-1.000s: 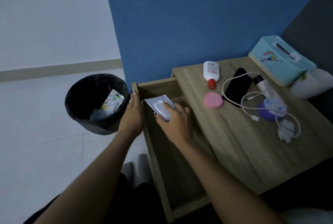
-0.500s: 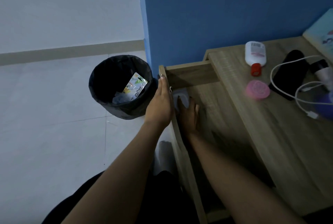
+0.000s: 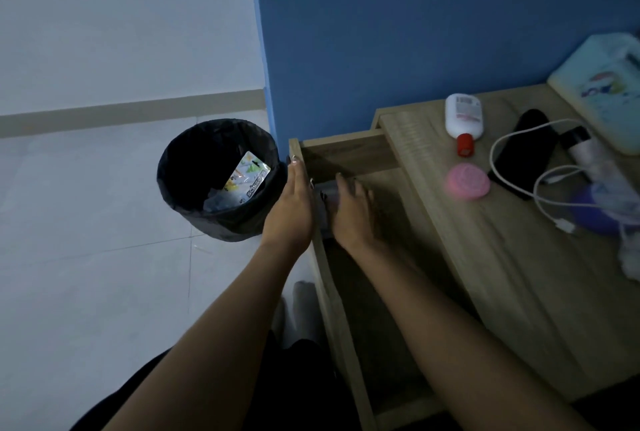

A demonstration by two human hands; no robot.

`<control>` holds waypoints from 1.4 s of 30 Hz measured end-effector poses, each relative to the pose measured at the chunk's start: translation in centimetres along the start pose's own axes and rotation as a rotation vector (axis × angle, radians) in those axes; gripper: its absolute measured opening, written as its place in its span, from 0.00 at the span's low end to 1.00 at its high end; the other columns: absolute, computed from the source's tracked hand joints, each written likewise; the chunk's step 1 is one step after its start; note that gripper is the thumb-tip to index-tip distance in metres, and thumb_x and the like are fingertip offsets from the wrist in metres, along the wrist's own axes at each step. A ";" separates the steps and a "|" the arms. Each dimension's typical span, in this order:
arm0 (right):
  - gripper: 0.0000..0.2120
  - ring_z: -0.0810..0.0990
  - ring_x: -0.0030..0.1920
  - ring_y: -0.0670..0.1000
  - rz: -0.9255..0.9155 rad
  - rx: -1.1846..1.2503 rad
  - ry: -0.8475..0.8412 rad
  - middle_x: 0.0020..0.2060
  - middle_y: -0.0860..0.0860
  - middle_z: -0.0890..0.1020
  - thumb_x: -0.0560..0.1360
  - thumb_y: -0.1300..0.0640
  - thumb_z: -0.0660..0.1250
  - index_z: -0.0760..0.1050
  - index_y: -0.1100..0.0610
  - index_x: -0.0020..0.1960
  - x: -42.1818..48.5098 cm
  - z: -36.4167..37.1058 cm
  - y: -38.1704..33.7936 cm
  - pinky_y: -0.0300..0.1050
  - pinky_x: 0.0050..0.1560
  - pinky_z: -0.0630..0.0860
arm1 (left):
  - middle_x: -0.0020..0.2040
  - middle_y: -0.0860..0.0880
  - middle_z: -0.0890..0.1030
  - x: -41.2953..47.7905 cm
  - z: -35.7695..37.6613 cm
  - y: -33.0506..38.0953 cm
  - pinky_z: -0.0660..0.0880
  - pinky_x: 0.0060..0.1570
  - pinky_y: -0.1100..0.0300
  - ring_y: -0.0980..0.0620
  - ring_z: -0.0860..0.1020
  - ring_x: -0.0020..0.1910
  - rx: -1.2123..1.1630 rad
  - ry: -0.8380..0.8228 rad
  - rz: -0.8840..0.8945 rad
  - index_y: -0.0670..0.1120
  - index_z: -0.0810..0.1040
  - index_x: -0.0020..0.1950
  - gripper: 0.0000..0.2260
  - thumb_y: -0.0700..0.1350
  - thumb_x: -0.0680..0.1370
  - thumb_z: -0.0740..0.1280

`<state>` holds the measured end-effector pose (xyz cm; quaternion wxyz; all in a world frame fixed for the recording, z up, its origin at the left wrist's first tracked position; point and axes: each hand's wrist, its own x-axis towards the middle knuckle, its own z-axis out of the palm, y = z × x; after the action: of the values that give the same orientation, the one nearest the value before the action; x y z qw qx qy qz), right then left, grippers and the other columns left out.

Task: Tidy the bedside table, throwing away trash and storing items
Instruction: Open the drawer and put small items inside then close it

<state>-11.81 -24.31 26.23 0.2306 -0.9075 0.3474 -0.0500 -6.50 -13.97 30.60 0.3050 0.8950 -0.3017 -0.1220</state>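
Both hands sit at the open wooden drawer point(image 3: 349, 156): left hand point(image 3: 292, 208) flat on its front edge, right hand point(image 3: 353, 212) inside, fingers spread over a pale packet point(image 3: 325, 202), grip unclear. Storing step; next, withdraw and fetch the white lotion bottle point(image 3: 463, 115) beyond it.

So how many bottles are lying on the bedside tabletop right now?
2. A white bottle with a red cap lies near the back edge by the blue wall; a black-capped bottle lies further right, among the white cable. Others may sit out of frame.
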 end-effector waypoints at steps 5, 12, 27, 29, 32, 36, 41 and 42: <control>0.23 0.69 0.65 0.58 -0.134 0.048 0.303 0.66 0.56 0.73 0.77 0.48 0.63 0.68 0.54 0.70 0.2 -8.3 0.1 0.52 0.62 0.69 | 0.79 0.45 0.49 0.1 0.1 0.0 0.62 0.70 0.48 0.45 0.56 0.76 -0.010 -0.031 -0.060 0.46 0.42 0.78 0.25 0.47 0.83 0.47; 0.23 0.73 0.55 0.63 0.033 -0.051 0.515 0.57 0.58 0.78 0.71 0.47 0.70 0.75 0.56 0.62 0.0 -14.2 6.9 0.55 0.55 0.71 | 0.79 0.44 0.48 0.3 -0.1 0.1 0.58 0.72 0.50 0.46 0.52 0.77 -0.012 -0.073 -0.053 0.44 0.42 0.78 0.25 0.48 0.83 0.47; 0.20 0.74 0.56 0.62 -0.011 -0.013 0.552 0.59 0.60 0.78 0.72 0.56 0.70 0.75 0.58 0.63 -2.7 -12.3 9.9 0.53 0.57 0.71 | 0.79 0.44 0.47 0.5 -0.3 0.5 0.56 0.72 0.49 0.46 0.51 0.78 0.021 -0.121 -0.086 0.44 0.40 0.78 0.25 0.43 0.83 0.47; 0.24 0.74 0.56 0.62 0.018 0.058 0.555 0.59 0.60 0.78 0.71 0.56 0.71 0.73 0.57 0.66 -2.7 -12.3 9.2 0.50 0.56 0.70 | 0.79 0.44 0.47 0.5 -0.4 0.5 0.57 0.72 0.48 0.45 0.52 0.77 0.017 -0.123 -0.095 0.44 0.40 0.78 0.26 0.43 0.83 0.47; 0.23 0.74 0.59 0.62 -0.052 0.157 0.562 0.62 0.59 0.76 0.70 0.59 0.70 0.74 0.57 0.65 -2.3 -11.8 7.6 0.47 0.57 0.69 | 0.79 0.45 0.48 0.4 -0.4 0.8 0.59 0.71 0.47 0.45 0.54 0.77 -0.008 -0.119 -0.112 0.46 0.40 0.78 0.25 0.45 0.83 0.47; 0.25 0.74 0.62 0.58 -0.224 0.201 0.549 0.64 0.57 0.76 0.70 0.59 0.70 0.73 0.58 0.66 -1.3 -10.1 3.9 0.46 0.61 0.70 | 0.79 0.45 0.49 0.2 -0.4 0.9 0.60 0.71 0.46 0.44 0.55 0.77 -0.049 -0.103 -0.122 0.48 0.40 0.78 0.25 0.46 0.83 0.47; 0.28 0.72 0.65 0.54 -0.269 0.189 0.316 0.64 0.53 0.76 0.72 0.56 0.71 0.68 0.54 0.70 0.3 -5.4 1.7 0.49 0.62 0.73 | 0.79 0.45 0.48 0.3 -0.1 0.5 0.59 0.71 0.48 0.45 0.55 0.77 -0.066 -0.090 -0.098 0.46 0.40 0.78 0.25 0.44 0.83 0.47; 0.29 0.71 0.65 0.55 -0.243 0.165 0.280 0.65 0.53 0.75 0.72 0.55 0.71 0.66 0.53 0.71 0.9 -4.2 1.9 0.50 0.63 0.73 | 0.79 0.45 0.48 0.4 0.1 0.4 0.59 0.71 0.49 0.45 0.56 0.77 -0.069 -0.087 -0.095 0.46 0.40 0.78 0.25 0.44 0.83 0.47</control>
<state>-13.36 -27.80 29.05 0.2459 -0.9050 0.2589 -0.2312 -6.37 -14.49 30.74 0.3163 0.8911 -0.2675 -0.1854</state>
